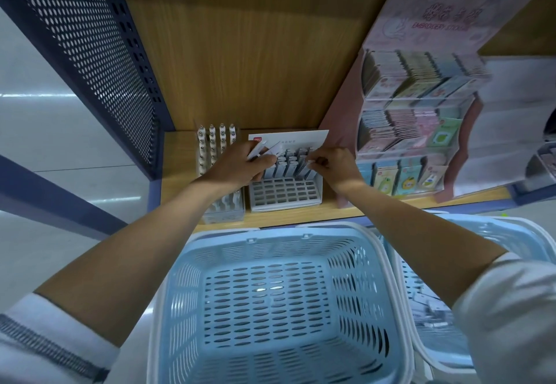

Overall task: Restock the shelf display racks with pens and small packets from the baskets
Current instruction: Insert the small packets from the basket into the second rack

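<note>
While the left hand (pixel 240 164) grips a few white packets (pixel 266 147) over the white grid rack (pixel 285 193), the right hand (pixel 334 164) pinches another packet standing in the rack's rear rows. Just left stands a pen rack (pixel 224 217), partly hidden by the left wrist. A pink display stand (pixel 421 28) rises on the right, and a blue basket (pixel 184 293) sits below.
</note>
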Action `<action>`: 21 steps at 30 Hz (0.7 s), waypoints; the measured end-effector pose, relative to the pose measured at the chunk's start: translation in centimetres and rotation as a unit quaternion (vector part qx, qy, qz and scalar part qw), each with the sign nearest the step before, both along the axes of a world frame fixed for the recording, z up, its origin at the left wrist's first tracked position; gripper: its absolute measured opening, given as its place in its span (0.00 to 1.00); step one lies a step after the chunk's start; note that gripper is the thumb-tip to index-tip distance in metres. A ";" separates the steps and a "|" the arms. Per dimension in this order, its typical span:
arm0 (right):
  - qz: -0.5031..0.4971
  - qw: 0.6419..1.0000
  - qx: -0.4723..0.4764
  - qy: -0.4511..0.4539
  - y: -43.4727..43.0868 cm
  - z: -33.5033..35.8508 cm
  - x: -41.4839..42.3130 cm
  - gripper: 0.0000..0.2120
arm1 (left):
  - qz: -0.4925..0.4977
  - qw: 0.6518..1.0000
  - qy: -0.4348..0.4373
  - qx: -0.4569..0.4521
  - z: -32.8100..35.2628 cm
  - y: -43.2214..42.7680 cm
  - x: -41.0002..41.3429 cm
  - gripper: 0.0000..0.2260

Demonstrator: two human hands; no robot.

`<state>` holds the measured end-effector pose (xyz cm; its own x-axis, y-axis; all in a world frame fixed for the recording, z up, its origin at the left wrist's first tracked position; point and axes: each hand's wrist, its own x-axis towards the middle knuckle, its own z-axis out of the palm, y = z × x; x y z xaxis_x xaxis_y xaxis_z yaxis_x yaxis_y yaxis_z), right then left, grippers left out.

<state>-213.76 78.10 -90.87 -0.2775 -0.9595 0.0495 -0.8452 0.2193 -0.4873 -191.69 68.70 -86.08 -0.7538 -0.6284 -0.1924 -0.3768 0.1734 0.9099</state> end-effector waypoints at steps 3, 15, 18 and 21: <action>0.017 1.000 0.011 0.006 -0.1 0.1 -0.3 0.06 | -0.004 1.000 0.004 -0.003 -0.1 -0.1 0.0 0.13; 0.046 0.998 0.020 0.044 0.0 0.1 -0.6 0.06 | -0.003 1.000 0.005 0.004 -0.2 -0.2 -0.2 0.11; 0.038 0.998 -0.009 0.046 0.0 -0.2 -0.3 0.06 | -0.001 1.000 -0.001 0.006 -0.2 -0.2 -0.3 0.10; 0.040 0.998 -0.021 0.042 -0.2 -0.4 -0.1 0.05 | 0.001 1.000 0.005 0.010 -0.3 -0.3 -0.2 0.10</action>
<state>-213.87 77.88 -91.23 -0.1925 -0.9752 0.1092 -0.8979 0.1301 -0.4206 -191.93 68.44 -86.42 -0.7544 -0.6263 -0.1967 -0.3679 0.1551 0.9168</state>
